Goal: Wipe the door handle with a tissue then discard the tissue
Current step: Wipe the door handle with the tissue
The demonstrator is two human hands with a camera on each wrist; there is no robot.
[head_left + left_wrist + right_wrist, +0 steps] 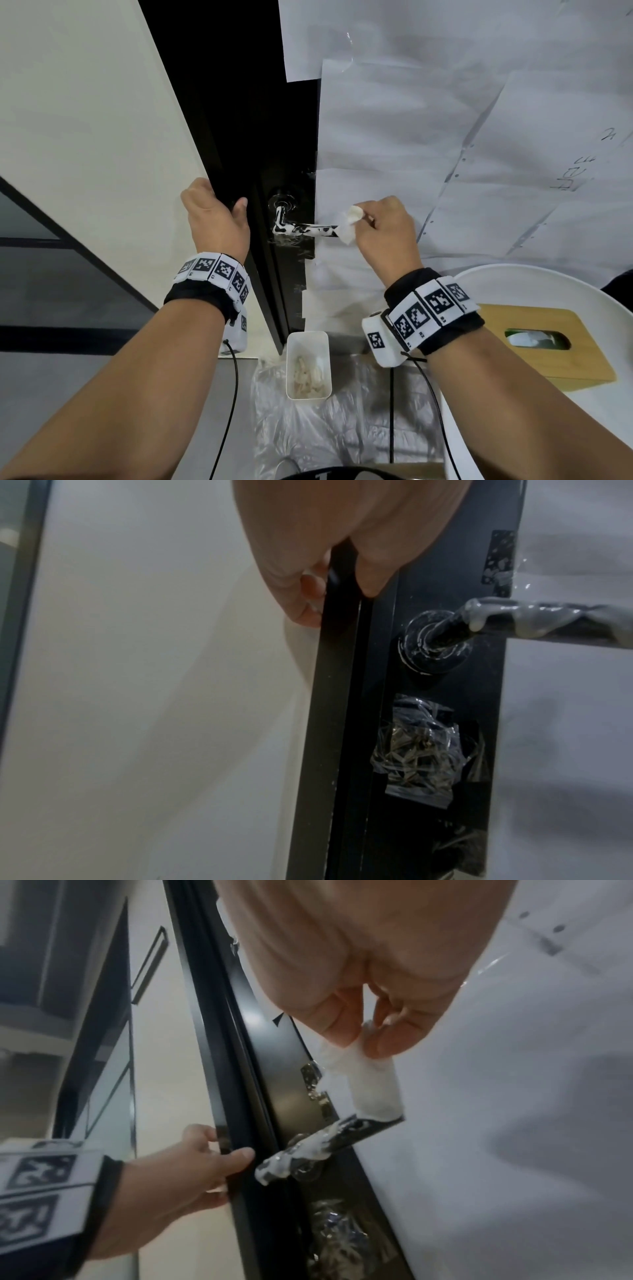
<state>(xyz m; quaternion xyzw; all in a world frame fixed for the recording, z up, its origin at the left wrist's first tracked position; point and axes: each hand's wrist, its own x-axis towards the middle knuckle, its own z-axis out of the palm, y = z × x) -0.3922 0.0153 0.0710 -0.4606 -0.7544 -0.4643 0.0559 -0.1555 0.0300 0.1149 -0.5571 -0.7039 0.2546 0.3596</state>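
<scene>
A black lever door handle smeared with white paste sticks out from the black door; the same handle shows in both wrist views. My right hand pinches a folded white tissue between thumb and fingers, and the tissue rests on the handle's free end. My left hand grips the black door edge, thumb on the front face, fingers curled behind it.
A white bin holding used tissues stands on plastic sheeting below the handle. At the right, a wooden tissue box sits on a white round table. White paper sheets cover the door.
</scene>
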